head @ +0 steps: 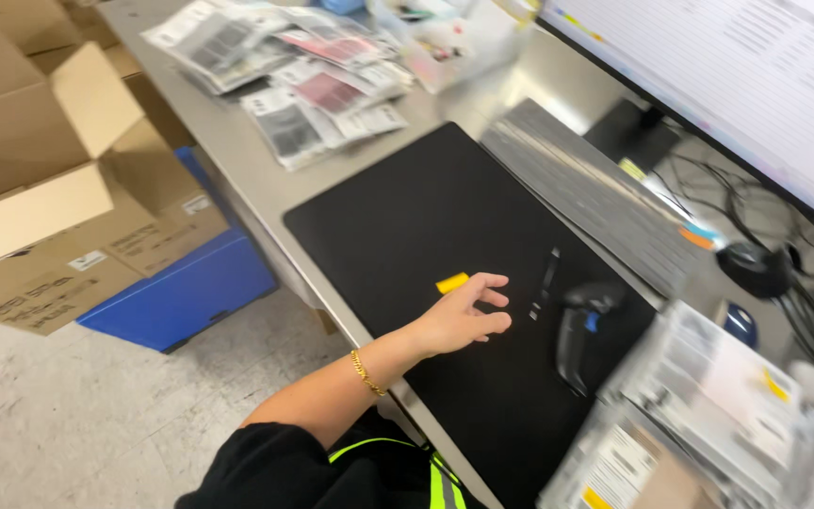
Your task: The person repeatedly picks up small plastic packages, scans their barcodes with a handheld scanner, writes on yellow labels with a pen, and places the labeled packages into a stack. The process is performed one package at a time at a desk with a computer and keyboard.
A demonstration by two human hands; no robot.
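1. One hand (463, 316) shows, reaching from the lower middle of the frame up and right over a black mat (426, 245) on the desk (237, 160). Which hand it is I cannot tell for sure; by the arm's angle from the lower left it reads as the left.
2. The forearm is bare, with a gold bracelet (366, 372) at the wrist; a black sleeve with neon-yellow stripes sits at the bottom edge.
3. The fingers are spread loosely apart, empty, palm down just above or on the mat; contact is not clear.
4. A small yellow tag (451, 282) lies on the mat just beside the fingertips, to their upper left, seemingly not touched.
5. The other hand is out of the frame.
6. Right of the hand lies a thin black strip (546, 278), then a black handheld scanner (584, 325), near but apart from the fingers.
7. A keyboard (586, 193) runs along the mat's upper right edge, below a monitor (727, 85) in the upper right.
8. Bagged, labelled packets (303, 75) are heaped at upper centre; more clear packets (699, 405) are stacked at lower right.
9. Open cardboard boxes (49, 188) and a blue bin (181, 292) stand on the floor at left.
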